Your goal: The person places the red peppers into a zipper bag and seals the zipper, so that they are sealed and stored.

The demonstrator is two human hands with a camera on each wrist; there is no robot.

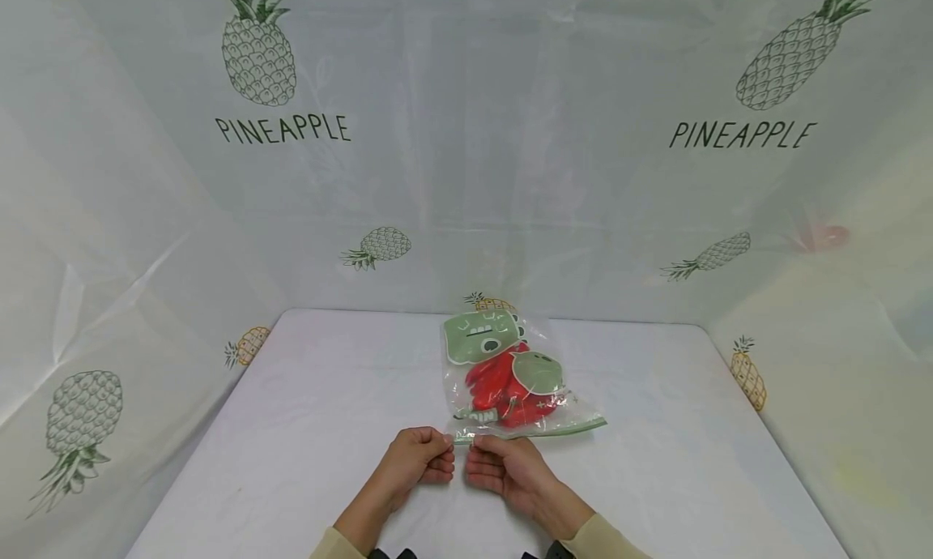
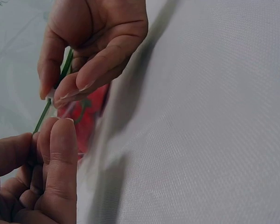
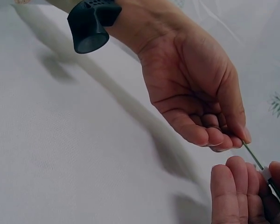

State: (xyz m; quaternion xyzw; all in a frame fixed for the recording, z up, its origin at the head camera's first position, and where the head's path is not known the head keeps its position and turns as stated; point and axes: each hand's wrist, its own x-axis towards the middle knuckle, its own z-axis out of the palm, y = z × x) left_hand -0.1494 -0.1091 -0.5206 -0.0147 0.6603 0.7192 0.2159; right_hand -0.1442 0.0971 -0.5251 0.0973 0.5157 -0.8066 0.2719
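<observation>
A clear zip bag (image 1: 456,385) with printed green cartoon faces lies on the white table, its green-edged mouth towards me. Inside are glossy red things (image 1: 496,378), one with a green stem-like part; their exact kind is unclear through the plastic. My left hand (image 1: 417,462) pinches the bag's left corner at the green zip strip (image 3: 253,155) between thumb and finger. Close beside it, my right hand (image 1: 512,471) pinches a small white slider (image 3: 266,174) on that strip. The other fingers of both hands are bent, palms facing inward.
The white-covered table (image 1: 321,397) spreads around the bag. Behind and at both sides hangs a pale sheet (image 1: 496,138) printed with pineapples. A dark wrist mount (image 3: 91,28) sits on the left forearm.
</observation>
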